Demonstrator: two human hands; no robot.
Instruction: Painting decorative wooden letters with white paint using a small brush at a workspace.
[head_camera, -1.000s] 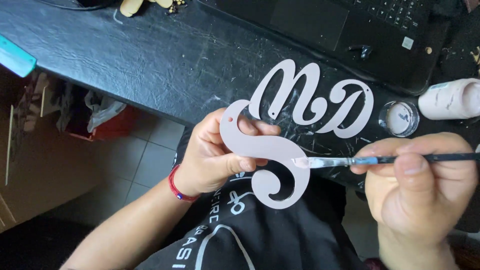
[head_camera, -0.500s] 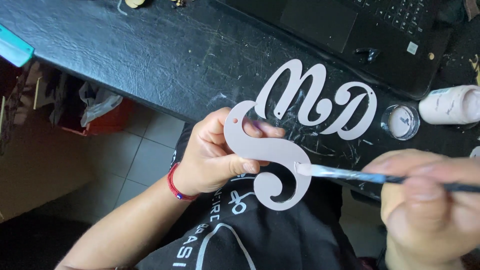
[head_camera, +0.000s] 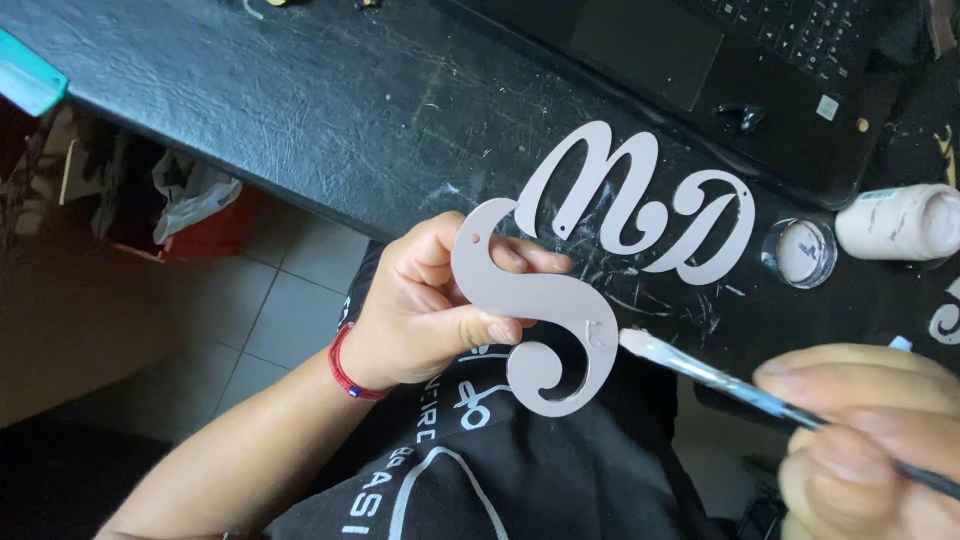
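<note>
Head view. The left hand (head_camera: 430, 310) pinches a flat, pale grey S-shaped cut-out letter (head_camera: 535, 310) between thumb and fingers, holding it in the air just in front of the near edge of the black, paint-scratched table (head_camera: 250, 100), above the person's dark printed shirt (head_camera: 520, 470). The right hand (head_camera: 870, 440) is closed around the dark handle of a thin paintbrush with a white-loaded tip (head_camera: 700, 368); the bristles point at the right edge of the letter's lower curl, touching it or just beside it.

Progress, as a judgement: the letter's face appears evenly pale, with a small uneven patch near the brush tip, so the coating seems mostly laid on and only touch-up near that edge remains. Two larger white script letters (head_camera: 640, 200) lie flat on the table, apparently already coated.

Near them stand a small open jar of whitish paint (head_camera: 803, 252) and a white bottle lying on its side (head_camera: 895, 222); a black laptop (head_camera: 720, 70) sits behind.

The right hand is blurred and cut off by the frame's edge; the letter's back face is hidden.
</note>
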